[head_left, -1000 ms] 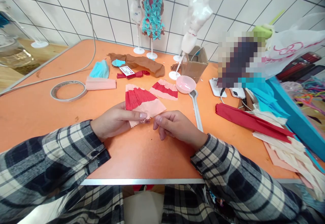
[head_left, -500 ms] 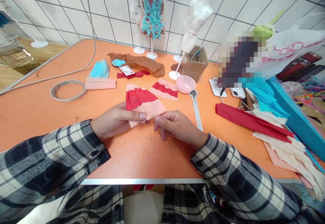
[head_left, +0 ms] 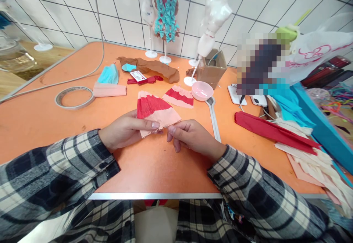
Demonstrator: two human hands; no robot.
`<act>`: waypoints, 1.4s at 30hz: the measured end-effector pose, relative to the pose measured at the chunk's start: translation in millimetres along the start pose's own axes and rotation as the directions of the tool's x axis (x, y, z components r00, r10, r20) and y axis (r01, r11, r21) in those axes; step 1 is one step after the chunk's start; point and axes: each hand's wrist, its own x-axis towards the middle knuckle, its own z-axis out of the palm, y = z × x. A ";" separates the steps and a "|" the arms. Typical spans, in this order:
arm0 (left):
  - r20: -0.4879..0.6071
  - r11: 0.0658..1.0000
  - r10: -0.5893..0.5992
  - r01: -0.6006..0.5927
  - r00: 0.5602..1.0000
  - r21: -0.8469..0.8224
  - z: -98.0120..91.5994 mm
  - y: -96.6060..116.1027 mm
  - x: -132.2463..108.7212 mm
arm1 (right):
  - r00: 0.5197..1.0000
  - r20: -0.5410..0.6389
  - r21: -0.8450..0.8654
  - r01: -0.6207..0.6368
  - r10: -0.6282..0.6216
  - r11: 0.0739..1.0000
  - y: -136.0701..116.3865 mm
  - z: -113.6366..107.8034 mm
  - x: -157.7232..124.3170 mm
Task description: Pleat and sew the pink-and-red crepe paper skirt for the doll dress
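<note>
A fan-shaped piece of pink and red crepe paper (head_left: pixel 154 107) is held up over the orange table, with a frayed lower edge. My left hand (head_left: pixel 124 128) grips it from the left, thumb on top and the other fingers mostly hidden beneath. At its lower right corner, my right hand (head_left: pixel 190 136) is closed with thumb and forefinger pinching the paper's edge. Just behind lies a second pink and red crepe paper piece (head_left: pixel 179 96), flat on the table. Beside that stand a small pink bowl (head_left: pixel 202 90) and a grey long-handled tool (head_left: pixel 213 120).
At left are a tape roll (head_left: pixel 74 97) and a folded pink paper strip (head_left: pixel 110 90). White mannequins (head_left: pixel 213 18) and a cardboard box (head_left: pixel 211 68) stand along the tiled wall. Folded red paper (head_left: pixel 275 132) and pale sheets (head_left: pixel 317 165) lie at right by a blue box edge (head_left: pixel 325 129).
The upper left edge of the held paper shows slightly more pink now. Both hands keep practically the same place and grip.
</note>
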 end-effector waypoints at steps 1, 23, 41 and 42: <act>-0.001 1.000 0.003 -0.003 1.000 0.000 -0.2 -0.2 -0.2 | 1.000 0.000 0.007 0.000 0.000 1.000 0.5 -0.1 0.0; 0.003 0.999 -0.028 0.029 1.000 -0.026 -3.0 -0.4 -1.1 | 1.000 0.003 -0.030 -0.020 0.020 0.999 -4.1 0.0 -1.0; 0.089 1.000 -0.011 0.011 0.996 -0.005 3.1 3.8 1.2 | 1.000 -0.011 -0.059 -0.020 0.019 0.998 -5.4 0.5 -1.0; 0.079 1.000 -0.020 0.021 0.997 -0.010 2.5 3.4 1.0 | 1.000 -0.010 -0.055 -0.020 0.019 0.998 -5.8 0.5 -0.9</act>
